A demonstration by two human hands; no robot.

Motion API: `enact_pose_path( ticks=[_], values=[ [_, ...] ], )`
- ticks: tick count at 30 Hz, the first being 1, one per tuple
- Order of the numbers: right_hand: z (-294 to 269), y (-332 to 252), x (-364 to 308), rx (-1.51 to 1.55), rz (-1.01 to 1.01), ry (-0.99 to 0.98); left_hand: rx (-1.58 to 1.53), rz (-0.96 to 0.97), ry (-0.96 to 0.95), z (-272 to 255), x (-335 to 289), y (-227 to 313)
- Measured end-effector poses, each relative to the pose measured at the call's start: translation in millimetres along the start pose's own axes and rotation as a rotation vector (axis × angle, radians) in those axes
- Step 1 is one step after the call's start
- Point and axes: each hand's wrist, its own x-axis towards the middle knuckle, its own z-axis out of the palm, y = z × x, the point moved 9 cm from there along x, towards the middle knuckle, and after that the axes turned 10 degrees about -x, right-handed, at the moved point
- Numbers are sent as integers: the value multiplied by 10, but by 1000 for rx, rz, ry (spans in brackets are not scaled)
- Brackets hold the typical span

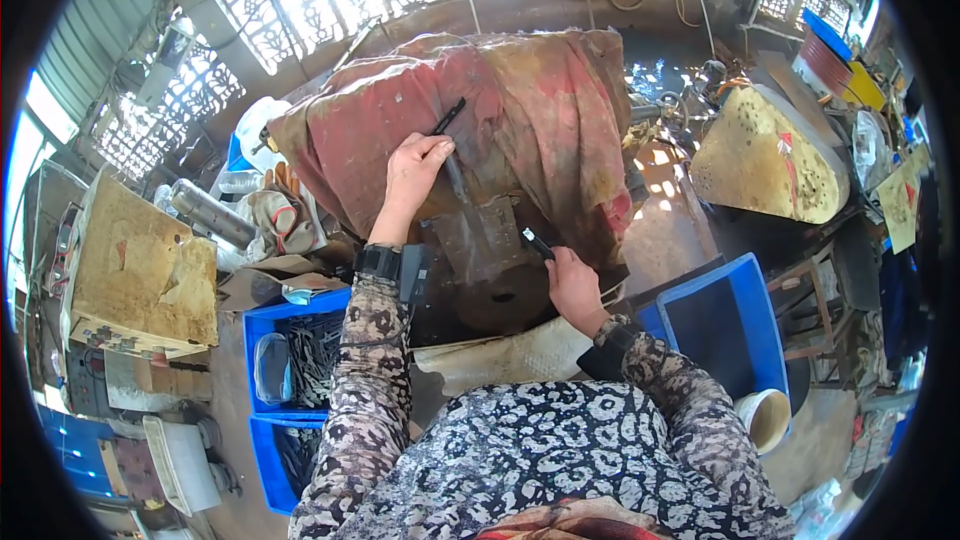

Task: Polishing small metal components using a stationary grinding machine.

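By the left hand (412, 175), a slim black piece (450, 116) is held in a closed grip over the red cloth (562, 110); by the right hand (577, 288), a short bright-tipped black piece (540, 244) is clamped in the other grip, lower and to the right. Should either grip be loosened, a piece could be dropped; the slim one might be snagged in the cloth's folds if swung too near

No lettering legible, small red mark (785, 143) on stained yellowish panel (745, 165) at right, meaning unclear
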Motion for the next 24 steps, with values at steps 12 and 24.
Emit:
enact_pose_path(
  ticks=[12, 24],
  values=[
    [12, -9, 4, -2, -11, -10, -22, -9, -4, -16, 5, -36],
    [-23, 13, -21, -10, -9, 36, 7, -88, -36, 6, 6, -80]
  ],
)
